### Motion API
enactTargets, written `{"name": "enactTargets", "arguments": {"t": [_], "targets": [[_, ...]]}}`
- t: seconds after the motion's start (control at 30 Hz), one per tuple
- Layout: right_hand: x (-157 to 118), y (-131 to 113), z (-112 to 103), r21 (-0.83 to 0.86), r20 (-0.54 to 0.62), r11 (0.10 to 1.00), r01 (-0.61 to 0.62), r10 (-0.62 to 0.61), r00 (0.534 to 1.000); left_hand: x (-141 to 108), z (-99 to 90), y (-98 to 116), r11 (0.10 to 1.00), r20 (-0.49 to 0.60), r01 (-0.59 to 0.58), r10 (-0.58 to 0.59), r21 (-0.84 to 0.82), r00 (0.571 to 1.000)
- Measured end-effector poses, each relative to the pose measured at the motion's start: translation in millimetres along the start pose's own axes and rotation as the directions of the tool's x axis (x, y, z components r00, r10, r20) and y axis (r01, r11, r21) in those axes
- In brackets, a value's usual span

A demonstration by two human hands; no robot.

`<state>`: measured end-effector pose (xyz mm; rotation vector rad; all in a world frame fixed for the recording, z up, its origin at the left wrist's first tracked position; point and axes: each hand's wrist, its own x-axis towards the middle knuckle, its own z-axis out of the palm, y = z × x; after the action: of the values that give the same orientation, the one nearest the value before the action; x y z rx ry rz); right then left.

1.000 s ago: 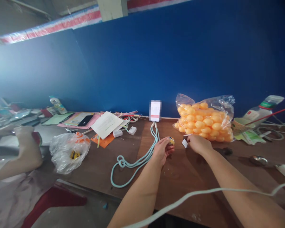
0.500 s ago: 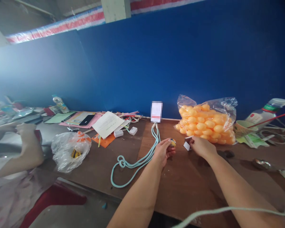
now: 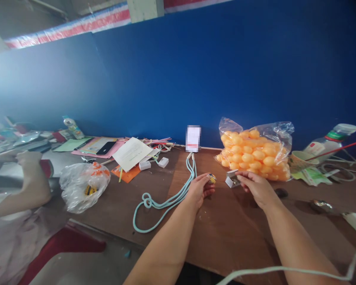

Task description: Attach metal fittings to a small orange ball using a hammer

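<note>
My left hand pinches a small, shiny gold-and-silver round piece between thumb and fingers, just above the brown table. To its right, my right hand has its thumb and fingertips on a small white box with a raised flap. Something shiny shows beside the box near the fingertips, too small to name. A light blue lanyard lies looped left of my left hand, running up to a blurred badge against the blue partition.
A clear bag of orange balls stands behind my right hand. A plastic bag, papers and small white boxes lie left. Another person's arm is at far left. A pale cord crosses my right forearm.
The view has shifted slightly. My right hand has turned and its fingers have opened a little at the small box, showing more of it. My left hand still holds the shiny piece.
</note>
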<state>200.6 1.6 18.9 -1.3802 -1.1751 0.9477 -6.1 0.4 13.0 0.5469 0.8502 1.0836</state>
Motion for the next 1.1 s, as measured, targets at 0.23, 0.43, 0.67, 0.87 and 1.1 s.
{"name": "enactTargets", "arguments": {"t": [0.23,0.43,0.67,0.87,1.1], "targets": [[-12.7,-12.3,16.9,0.228,0.092,0.974,-0.006,-0.015,0.996,-1.6,-0.1,0.6,1.0,0.02,0.007,-0.007,-0.008,1.0],[-22.7,-16.1,34.3,0.222,0.116,0.975,0.007,-0.034,0.993,-0.6,-1.7,-2.0,1.0,0.086,-0.006,0.007,-0.017,0.996],[-28.1,-15.7,46.6,0.228,0.183,0.974,-0.013,-0.03,0.983,-2.1,-0.6,-3.2,1.0,0.133,-0.024,0.023,0.009,0.991],[-26.9,-13.9,46.4,0.197,0.182,0.98,-0.016,-0.021,0.983,-2.5,-0.4,-3.8,0.998,0.139,-0.047,0.043,0.028,0.989],[-29.1,-16.4,47.5,0.243,0.194,0.967,-0.075,0.027,0.981,-3.1,-0.7,-4.1,0.996,0.143,-0.074,0.066,0.052,0.987]]}}
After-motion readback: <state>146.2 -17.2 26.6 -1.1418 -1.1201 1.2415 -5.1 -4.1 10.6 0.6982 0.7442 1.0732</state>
